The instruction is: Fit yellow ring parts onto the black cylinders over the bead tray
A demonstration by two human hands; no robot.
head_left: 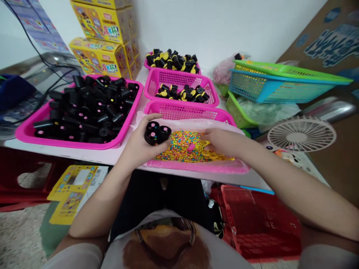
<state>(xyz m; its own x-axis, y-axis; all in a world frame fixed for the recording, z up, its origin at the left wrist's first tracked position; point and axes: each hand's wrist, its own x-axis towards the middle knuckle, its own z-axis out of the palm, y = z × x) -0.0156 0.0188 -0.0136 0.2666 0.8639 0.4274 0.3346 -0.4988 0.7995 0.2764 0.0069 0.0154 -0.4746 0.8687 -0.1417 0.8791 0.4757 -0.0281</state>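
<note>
My left hand (140, 140) is wrapped round three small black cups (159, 133), their open tops facing up with pink bits inside. It holds them over the left part of a pink basket (196, 167) lined with thin plastic. Many small coloured beads (182, 144) fill the basket, with a pink piece (191, 147) lying on them. At the basket's right side, my right hand (220, 142) has its fingers curled downward at a yellow lid (206, 142). More yellow lids (217, 156) lie in a heap just below that hand. Its fingertips are partly hidden.
A pink basket of black cups (92, 108) stands at left. Behind are two pink baskets (182, 73) holding black cups with yellow lids. Yellow boxes (101, 56) are stacked at the back left. A small fan (301, 134) and blue and green baskets (269, 87) stand at right.
</note>
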